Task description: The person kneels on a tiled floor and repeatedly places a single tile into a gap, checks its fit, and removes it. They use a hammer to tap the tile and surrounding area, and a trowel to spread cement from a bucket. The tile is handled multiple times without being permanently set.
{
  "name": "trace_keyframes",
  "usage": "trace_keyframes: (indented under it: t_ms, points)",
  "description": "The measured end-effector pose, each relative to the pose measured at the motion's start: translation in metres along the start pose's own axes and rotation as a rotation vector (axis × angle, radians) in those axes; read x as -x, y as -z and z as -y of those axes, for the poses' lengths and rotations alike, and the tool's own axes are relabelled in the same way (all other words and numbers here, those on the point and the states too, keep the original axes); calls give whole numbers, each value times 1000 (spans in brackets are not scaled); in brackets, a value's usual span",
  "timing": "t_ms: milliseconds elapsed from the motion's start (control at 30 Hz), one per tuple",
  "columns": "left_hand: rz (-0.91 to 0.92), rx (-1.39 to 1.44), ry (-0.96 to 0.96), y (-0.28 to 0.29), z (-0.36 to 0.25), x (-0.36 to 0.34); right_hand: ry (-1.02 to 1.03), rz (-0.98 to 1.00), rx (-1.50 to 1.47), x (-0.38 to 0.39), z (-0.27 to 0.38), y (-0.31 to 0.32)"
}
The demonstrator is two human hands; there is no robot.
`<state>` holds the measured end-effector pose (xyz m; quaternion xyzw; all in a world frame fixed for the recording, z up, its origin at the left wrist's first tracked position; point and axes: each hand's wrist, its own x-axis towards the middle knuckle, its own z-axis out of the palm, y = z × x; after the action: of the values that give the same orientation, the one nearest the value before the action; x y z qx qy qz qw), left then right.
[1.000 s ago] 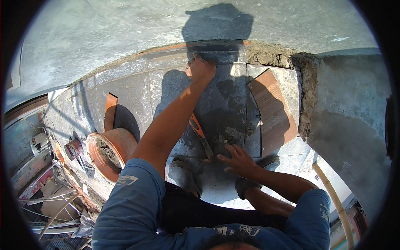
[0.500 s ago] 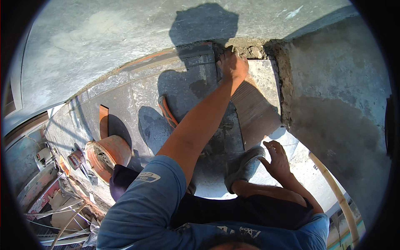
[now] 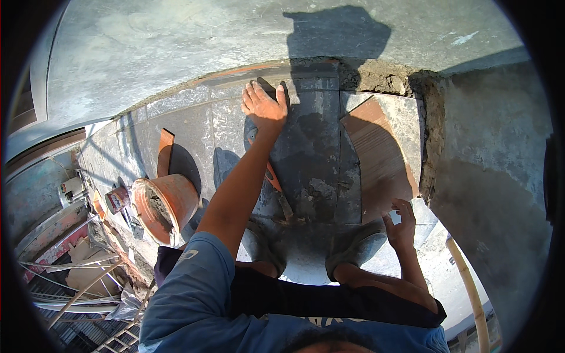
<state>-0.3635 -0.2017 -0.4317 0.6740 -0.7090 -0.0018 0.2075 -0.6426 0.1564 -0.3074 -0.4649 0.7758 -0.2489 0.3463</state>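
Note:
My left hand (image 3: 265, 107) is stretched out with its fingers extended over the grey floor tiles (image 3: 315, 141), near the foot of the far wall. It holds nothing. Under that forearm lies a hammer (image 3: 273, 177) with an orange and black handle, partly covered by my arm. My right hand (image 3: 401, 225) is at the near edge of a loose brown wood-grain tile (image 3: 379, 153). Its fingers are curved, with a bright gap between them and the thumb; whether they touch the tile is unclear. The brown tile lies tilted over a pale speckled tile (image 3: 406, 117).
Rough mortar (image 3: 382, 76) fills the channel along the walls at the far right corner. To the left stand an orange bucket (image 3: 187, 197), an orange strip (image 3: 165, 154) and a small can (image 3: 118, 200). A bamboo pole (image 3: 468, 282) leans at the right.
My left hand has left the mortar by the corner and moved left over the grey tiles, its fingers extended. My right hand has come up to the brown tile's edge, its fingers more curled.

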Motion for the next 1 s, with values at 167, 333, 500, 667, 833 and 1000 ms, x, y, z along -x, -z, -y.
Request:
trace_keyframes:
  t_ms: [167,333,500,667,833,1000]
  points:
    - [170,-54,96,4,49,-21,19,12,28,0,-6,-1]
    - [118,-56,-50,-18,-1,-7,12,21,20,-2,-9,-3]
    - [167,215,-134,-38,-113,28,23,21,14,-3,-8,-6]
    - [296,448,-368,-10,-193,43,25,-35,38,-5,-6,2]
    - [146,398,-181,8,-132,35,23,-32,107,-34,6,18]
    - [83,238,102,24,-10,13,37,-88,373,-74,21,9]
